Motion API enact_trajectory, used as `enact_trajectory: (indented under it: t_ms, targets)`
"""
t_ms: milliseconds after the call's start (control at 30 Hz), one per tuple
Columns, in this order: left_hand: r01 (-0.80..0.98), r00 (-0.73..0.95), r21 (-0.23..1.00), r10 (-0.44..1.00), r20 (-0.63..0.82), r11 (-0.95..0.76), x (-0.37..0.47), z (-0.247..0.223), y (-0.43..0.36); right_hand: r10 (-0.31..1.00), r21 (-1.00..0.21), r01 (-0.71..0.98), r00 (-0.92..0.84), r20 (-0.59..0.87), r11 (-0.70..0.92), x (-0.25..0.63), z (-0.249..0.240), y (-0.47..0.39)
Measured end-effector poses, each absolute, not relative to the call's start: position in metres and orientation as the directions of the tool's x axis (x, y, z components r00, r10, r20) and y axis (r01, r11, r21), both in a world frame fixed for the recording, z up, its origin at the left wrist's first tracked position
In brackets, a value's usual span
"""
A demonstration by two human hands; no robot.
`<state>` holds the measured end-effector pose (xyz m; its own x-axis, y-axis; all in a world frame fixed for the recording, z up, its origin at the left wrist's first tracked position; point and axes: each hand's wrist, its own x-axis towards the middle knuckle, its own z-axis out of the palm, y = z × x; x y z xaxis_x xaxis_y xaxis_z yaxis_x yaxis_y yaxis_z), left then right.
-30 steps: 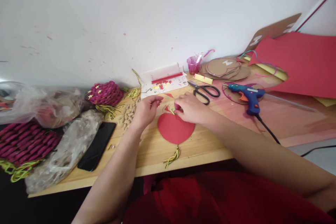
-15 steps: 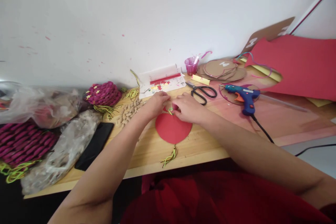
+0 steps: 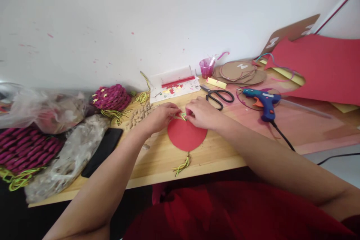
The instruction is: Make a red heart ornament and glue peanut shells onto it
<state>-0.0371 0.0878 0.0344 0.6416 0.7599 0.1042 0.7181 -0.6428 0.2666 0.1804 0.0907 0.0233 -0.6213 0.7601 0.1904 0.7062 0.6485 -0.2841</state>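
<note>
A red paper disc [image 3: 187, 137] lies on the wooden table between my forearms. My left hand [image 3: 164, 115] is at its upper left edge, fingers closed on something I cannot make out. At the upper right edge, my right hand [image 3: 199, 113] pinches a yellow-green cord [image 3: 183, 116]. A tassel of similar cord [image 3: 182, 165] hangs out below the disc onto the wood. Pale shells or nuts [image 3: 137, 116] lie left of my left hand. Beyond the hands is a white sheet [image 3: 187, 90] with small coloured stars.
Black scissors [image 3: 219, 97] and a blue glue gun [image 3: 266, 103] lie to the right. Behind stand a pink cup [image 3: 206, 68] and cardboard discs [image 3: 239, 71]. Red sheet [image 3: 332, 69] is far right. On the left are a black phone [image 3: 102, 152], plastic bags [image 3: 75, 153] and a purple woven piece [image 3: 112, 97].
My left hand has moved slightly down and left, nearer the disc's edge. The fingertips of both hands have shifted around the cord. The whole view has shifted slightly.
</note>
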Motion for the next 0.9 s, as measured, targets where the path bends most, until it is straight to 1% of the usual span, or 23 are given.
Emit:
enact_trajectory:
  t_ms: [133, 533, 667, 800, 900]
  targets:
    - [0.698, 0.658, 0.274, 0.744, 0.12, -0.661, -0.039, 0.034, 0.088, 0.76, -0.282, 0.707, -0.621, 0.191, 0.648, 0.18, 0.023, 0.09]
    - [0.702, 0.614, 0.245, 0.742, 0.268, -0.669, -0.041, 0.018, 0.092, 0.753, -0.297, 0.694, -0.628, 0.197, 0.656, 0.181, 0.025, 0.09]
    - [0.704, 0.623, 0.217, 0.735, 0.267, -0.676, -0.04, 0.019, 0.089, 0.751, -0.297, 0.692, -0.631, 0.193, 0.658, 0.181, 0.025, 0.09]
    - [0.702, 0.648, 0.187, 0.725, 0.232, -0.687, -0.04, 0.018, 0.087, 0.75, -0.299, 0.69, -0.63, 0.201, 0.66, 0.18, 0.024, 0.09]
    - [0.739, 0.595, 0.238, 0.777, 0.207, -0.63, -0.038, 0.016, 0.086, 0.751, -0.306, 0.687, -0.624, 0.217, 0.659, 0.181, 0.021, 0.091]
